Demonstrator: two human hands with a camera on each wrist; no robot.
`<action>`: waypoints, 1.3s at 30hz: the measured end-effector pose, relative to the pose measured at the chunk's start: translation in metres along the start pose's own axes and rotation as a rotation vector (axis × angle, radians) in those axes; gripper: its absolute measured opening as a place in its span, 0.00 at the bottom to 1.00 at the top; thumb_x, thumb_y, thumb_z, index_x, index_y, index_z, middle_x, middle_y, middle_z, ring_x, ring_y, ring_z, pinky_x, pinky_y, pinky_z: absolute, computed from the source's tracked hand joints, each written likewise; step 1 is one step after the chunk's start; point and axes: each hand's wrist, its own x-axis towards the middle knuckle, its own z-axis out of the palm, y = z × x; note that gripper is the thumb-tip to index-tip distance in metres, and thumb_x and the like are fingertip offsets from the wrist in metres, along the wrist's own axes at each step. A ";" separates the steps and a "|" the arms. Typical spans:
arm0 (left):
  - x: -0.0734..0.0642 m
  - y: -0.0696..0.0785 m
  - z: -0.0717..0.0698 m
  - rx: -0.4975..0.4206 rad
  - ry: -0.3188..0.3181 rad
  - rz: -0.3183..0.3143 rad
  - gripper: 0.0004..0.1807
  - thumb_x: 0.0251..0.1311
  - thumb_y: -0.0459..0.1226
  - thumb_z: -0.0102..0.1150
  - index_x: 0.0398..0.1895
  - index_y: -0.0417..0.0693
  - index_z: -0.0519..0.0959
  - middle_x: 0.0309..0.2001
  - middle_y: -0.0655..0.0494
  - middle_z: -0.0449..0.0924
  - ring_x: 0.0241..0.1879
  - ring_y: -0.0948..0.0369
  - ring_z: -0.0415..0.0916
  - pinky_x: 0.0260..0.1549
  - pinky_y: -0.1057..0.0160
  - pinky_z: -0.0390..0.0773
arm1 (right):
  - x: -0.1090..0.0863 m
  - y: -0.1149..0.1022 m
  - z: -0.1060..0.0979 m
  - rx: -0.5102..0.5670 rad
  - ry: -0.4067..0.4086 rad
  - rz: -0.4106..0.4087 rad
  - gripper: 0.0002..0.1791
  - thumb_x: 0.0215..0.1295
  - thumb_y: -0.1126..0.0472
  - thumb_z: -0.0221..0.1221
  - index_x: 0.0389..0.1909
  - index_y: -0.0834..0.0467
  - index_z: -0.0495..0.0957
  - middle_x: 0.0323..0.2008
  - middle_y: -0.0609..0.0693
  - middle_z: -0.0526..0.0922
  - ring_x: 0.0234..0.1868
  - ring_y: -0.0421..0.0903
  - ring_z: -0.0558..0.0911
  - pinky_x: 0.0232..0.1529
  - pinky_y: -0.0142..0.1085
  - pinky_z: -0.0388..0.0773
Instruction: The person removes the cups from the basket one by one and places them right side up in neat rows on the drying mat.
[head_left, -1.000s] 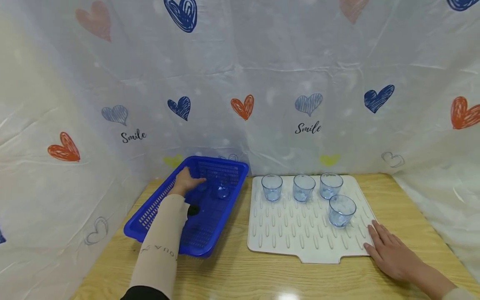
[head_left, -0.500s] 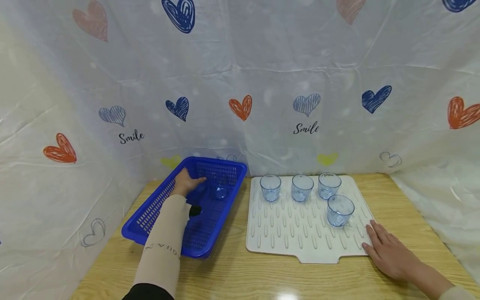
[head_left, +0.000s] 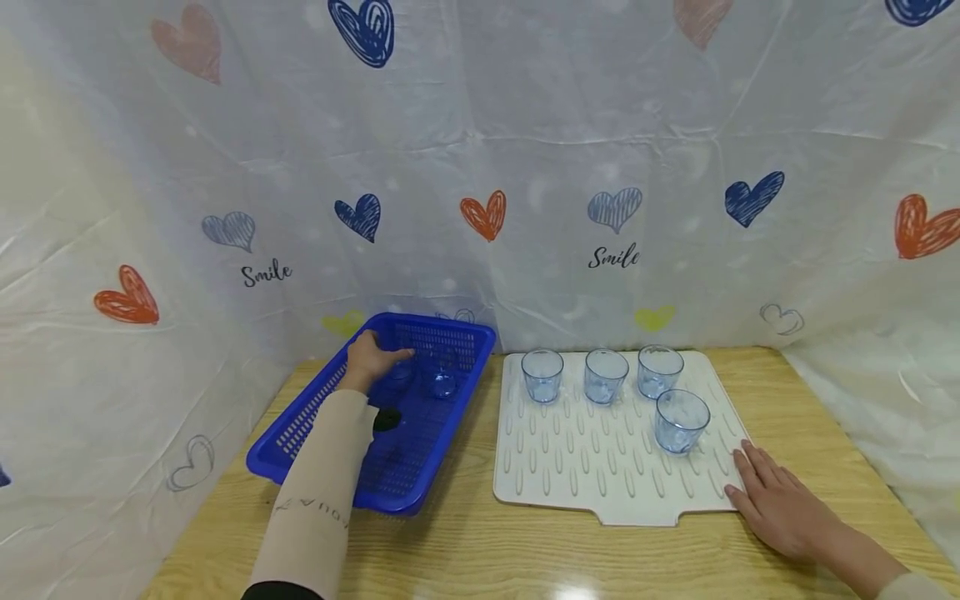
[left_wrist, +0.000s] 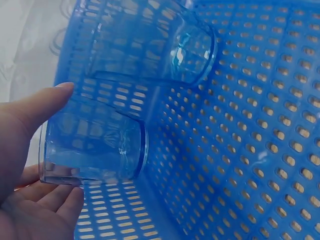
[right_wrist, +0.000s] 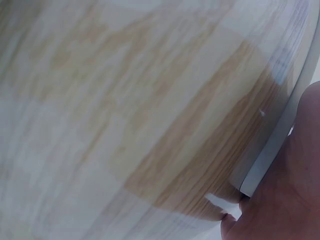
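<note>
My left hand [head_left: 369, 362] reaches into the blue plastic basket [head_left: 438, 457] at its far left. In the left wrist view it grips a clear bluish drinking glass [left_wrist: 95, 142] by the rim, thumb on one side and fingers on the other. A second glass [left_wrist: 150, 45] lies close beside it in the basket. On the white ridged drying mat [head_left: 555, 479] stand several more glasses: three along the back, including the left one [head_left: 543, 379], and one nearer glass [head_left: 682, 423]. My right hand [head_left: 787, 508] rests at the mat's right front corner, fingers extended.
Basket and mat sit side by side on a wooden table [head_left: 465, 550], with a strip of wood between them. A pale curtain [head_left: 420, 133] printed with hearts hangs behind and at the sides. The mat's edge [right_wrist: 267, 155] also shows in the right wrist view.
My left hand shifts only slightly inside the basket, its thumb a little higher now. The right hand, the mat and its glasses stay in place.
</note>
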 end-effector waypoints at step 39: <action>-0.019 0.021 -0.024 -0.164 0.009 0.042 0.51 0.64 0.49 0.69 0.78 0.32 0.53 0.74 0.32 0.61 0.72 0.37 0.61 0.67 0.40 0.69 | 0.002 0.002 -0.001 -0.014 -0.069 0.022 0.39 0.81 0.46 0.47 0.71 0.78 0.59 0.73 0.77 0.55 0.72 0.76 0.57 0.67 0.71 0.56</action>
